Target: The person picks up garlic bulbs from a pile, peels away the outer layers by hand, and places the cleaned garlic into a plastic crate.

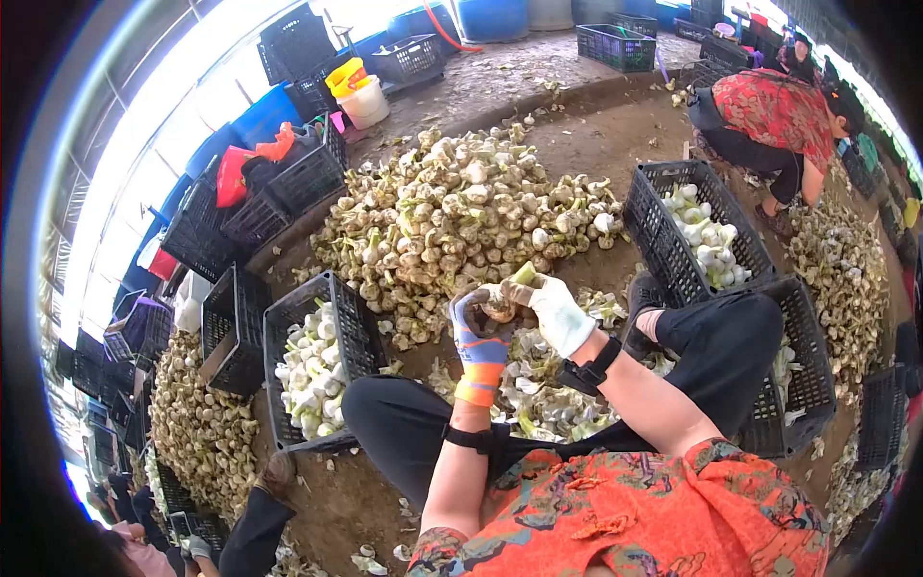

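Observation:
A garlic bulb (497, 306) with brownish skin and a short green stem is held between my two gloved hands, above the peelings. My left hand (478, 337), in a purple, blue and orange glove, curls round the bulb from the left. On the stem side, my right hand (555, 312), in a whitish glove, has its fingers closed on the same bulb. Just beyond the hands rises a large pile of unpeeled garlic (452, 207). Loose skins (553, 389) lie between my legs.
Black crates of white bulbs stand at the left (332, 279) and right (663, 245); another crate (817, 385) is beside my right knee. A person in a red patterned top (779, 111) bends at the upper right. Another person's gloved hand (197, 547) shows at lower left.

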